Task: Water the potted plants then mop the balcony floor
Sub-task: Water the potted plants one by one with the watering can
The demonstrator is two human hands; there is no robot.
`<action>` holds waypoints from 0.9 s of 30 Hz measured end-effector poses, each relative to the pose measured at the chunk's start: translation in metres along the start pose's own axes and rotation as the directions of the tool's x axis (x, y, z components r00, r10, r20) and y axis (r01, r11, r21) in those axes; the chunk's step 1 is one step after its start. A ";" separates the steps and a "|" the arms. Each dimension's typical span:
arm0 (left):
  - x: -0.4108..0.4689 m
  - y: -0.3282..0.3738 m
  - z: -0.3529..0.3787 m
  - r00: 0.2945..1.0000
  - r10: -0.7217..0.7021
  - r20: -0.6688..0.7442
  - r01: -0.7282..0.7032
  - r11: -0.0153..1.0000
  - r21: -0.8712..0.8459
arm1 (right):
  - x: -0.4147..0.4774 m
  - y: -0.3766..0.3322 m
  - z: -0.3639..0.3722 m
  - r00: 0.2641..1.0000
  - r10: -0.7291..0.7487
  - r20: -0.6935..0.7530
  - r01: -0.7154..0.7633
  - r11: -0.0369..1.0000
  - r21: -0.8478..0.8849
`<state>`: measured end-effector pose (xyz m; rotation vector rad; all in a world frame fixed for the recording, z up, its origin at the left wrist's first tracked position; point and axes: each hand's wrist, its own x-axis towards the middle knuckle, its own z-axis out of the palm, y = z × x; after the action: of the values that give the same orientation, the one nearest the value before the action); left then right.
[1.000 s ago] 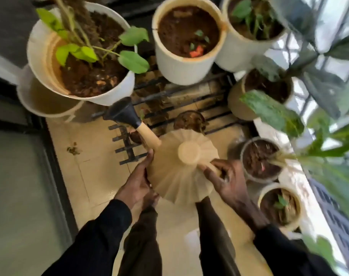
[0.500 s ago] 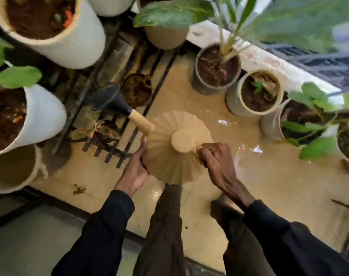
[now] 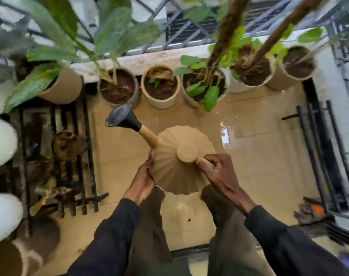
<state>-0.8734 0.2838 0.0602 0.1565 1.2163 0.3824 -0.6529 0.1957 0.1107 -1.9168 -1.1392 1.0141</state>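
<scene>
Beige ribbed plastic watering can [image 3: 181, 168] hangs above the floor: right hand [image 3: 219, 176] wraps its handle, left hand [image 3: 143, 180] lies flat on its side. Black spout [image 3: 121, 116] sits short of grey round pot [image 3: 136, 92]; tipping now likely floods tan tiles [image 3: 259, 152].

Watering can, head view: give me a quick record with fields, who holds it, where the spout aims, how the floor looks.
can: beige watering can, held over the tiled floor
right grip: curled round the handle
left grip: fingers flat against the can's side
spout: black rose aims toward the grey pot; no stream visible
floor: wet, puddle right of the can
</scene>
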 end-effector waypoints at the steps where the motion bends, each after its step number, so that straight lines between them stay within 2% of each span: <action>1: -0.003 -0.005 0.019 1.000 -0.005 0.019 0.004 1.000 0.027 | -0.007 0.005 -0.019 1.000 0.002 -0.029 -0.002 1.000 0.001; 6: -0.019 -0.044 0.138 0.993 -0.088 0.081 0.073 0.983 0.170 | -0.049 0.033 -0.134 0.979 0.051 -0.197 -0.045 0.998 0.034; 13: -0.014 -0.110 0.283 0.965 -0.185 0.189 0.102 0.920 0.379 | -0.104 0.080 -0.265 0.911 0.155 -0.381 -0.115 0.985 0.125; 21: 0.018 -0.160 0.414 0.916 -0.343 0.209 0.149 0.773 0.617 | -0.133 0.118 -0.358 0.738 0.305 -0.602 -0.194 0.950 0.244; 27: 0.069 -0.187 0.490 0.866 -0.474 0.157 0.171 0.577 0.799 | -0.133 0.160 -0.393 0.584 0.482 -0.653 -0.291 0.875 0.386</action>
<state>-0.3571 0.1779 0.1088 0.7018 0.9383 -0.5261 -0.2923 -0.0489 0.1966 -2.1021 -0.1032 0.4296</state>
